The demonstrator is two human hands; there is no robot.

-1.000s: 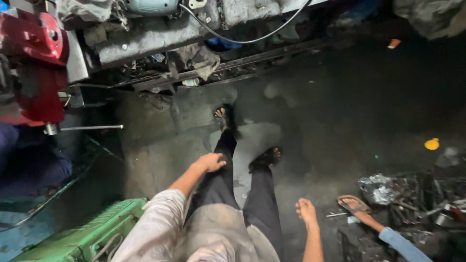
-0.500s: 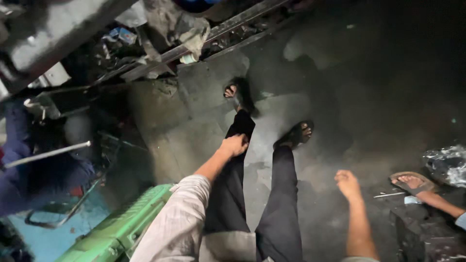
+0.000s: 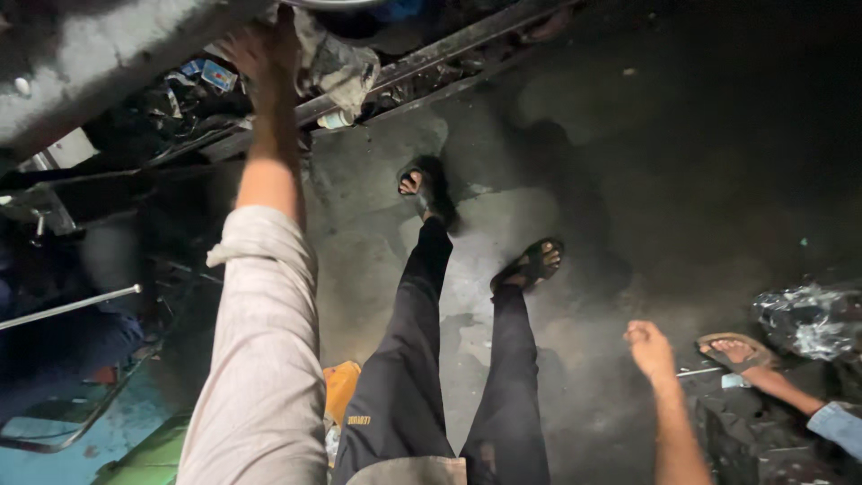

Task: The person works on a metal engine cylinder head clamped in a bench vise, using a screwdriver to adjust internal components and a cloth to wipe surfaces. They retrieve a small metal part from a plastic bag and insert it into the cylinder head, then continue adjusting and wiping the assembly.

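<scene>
Two hands show over a dark, stained concrete floor [image 3: 377, 233] in a dim, cluttered workshop. The floor is grey with paler worn patches, and the person stands on it in black trousers and dark sandals [image 3: 530, 265]. The left hand [image 3: 260, 49] is raised to the edge of a heavy grey metal beam [image 3: 99, 63] that runs across the upper left; the beam looks rough, dusty and scuffed, with a bolt head near its left end. The hand rests against the beam's lower edge, fingers seemingly bent over it, though blur and shadow hide how firmly it grips. Just right of that hand hangs a crumpled grey rag [image 3: 346, 67], and below the hand lies a dark rail [image 3: 422, 63] with tangled parts and scraps behind it. The arm wears a pale rolled sleeve [image 3: 265, 341]. The right hand [image 3: 648, 346] hangs low, well apart from the beam, loosely curled and holding nothing, with bare floor under it. Near it to the right is another person's sandalled foot [image 3: 732, 352], and beyond that a crinkled shiny sheet [image 3: 808, 319]. Left of the raised arm, lower down, a thin metal rod [image 3: 67, 307] juts out, with a green crate [image 3: 148, 454] beneath.
</scene>
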